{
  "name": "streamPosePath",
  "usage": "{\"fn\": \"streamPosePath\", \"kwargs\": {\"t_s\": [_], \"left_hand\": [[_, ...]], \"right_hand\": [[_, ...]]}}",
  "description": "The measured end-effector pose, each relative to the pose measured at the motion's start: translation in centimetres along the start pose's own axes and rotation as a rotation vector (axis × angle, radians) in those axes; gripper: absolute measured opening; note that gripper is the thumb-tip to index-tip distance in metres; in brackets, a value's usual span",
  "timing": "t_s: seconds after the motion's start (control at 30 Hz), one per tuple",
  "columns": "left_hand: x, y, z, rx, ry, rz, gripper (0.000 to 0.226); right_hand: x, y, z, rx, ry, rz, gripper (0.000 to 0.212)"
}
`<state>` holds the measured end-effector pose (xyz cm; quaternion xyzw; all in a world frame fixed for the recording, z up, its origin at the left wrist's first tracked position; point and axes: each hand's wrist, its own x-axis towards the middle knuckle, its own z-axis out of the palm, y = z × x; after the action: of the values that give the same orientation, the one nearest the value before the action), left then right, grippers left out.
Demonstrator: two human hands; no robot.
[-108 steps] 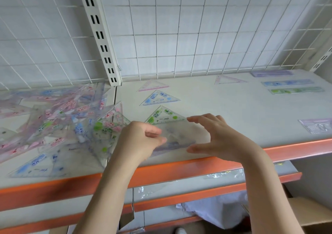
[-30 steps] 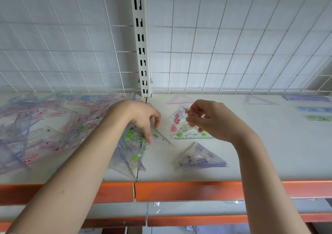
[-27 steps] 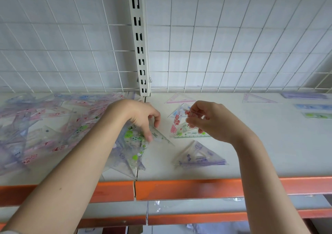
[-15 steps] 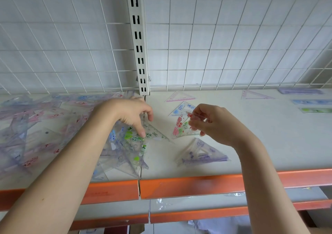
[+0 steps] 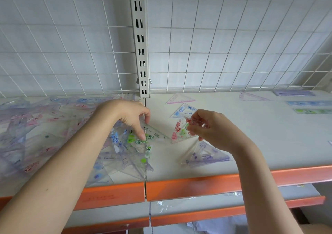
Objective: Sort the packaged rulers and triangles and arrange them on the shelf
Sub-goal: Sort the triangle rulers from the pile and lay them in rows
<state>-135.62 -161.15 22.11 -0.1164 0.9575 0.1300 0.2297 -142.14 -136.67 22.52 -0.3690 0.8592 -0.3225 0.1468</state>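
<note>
Right of the upright post [image 5: 141,41], few sorted triangles [image 5: 180,99] lie; left hand [image 5: 132,114] presses the unsorted pile [image 5: 45,125], right hand [image 5: 210,129] pinches a red-printed triangle [image 5: 179,128].

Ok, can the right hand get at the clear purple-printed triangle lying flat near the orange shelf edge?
Probably not yet: the purple-printed triangle lies uncovered just below the right hand, but that hand already pinches a red-printed packaged triangle.

Triangle pile [image 5: 27,125] cut off left

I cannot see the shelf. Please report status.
Right hand pinches red-print triangle. Left hand presses green-print triangle beside unsorted pile. Nothing blocks.
</note>
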Motion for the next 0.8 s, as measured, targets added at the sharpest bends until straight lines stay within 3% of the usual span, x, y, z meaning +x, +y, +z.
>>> {"fn": "streamPosePath", "kwargs": {"t_s": [0.57, 0.8], "left_hand": [[-1.9, -1.0, 1.1, 0.029, 0.196, 0.174, 0.050], [-3.2, -0.9, 0.4, 0.014, 0.288, 0.213, 0.028]], "right_hand": [[-1.5, -1.0, 1.2, 0.036, 0.072, 0.055, 0.005], [-2.5, -1.5, 1.3, 0.146, 0.162, 0.060, 0.010]]}}
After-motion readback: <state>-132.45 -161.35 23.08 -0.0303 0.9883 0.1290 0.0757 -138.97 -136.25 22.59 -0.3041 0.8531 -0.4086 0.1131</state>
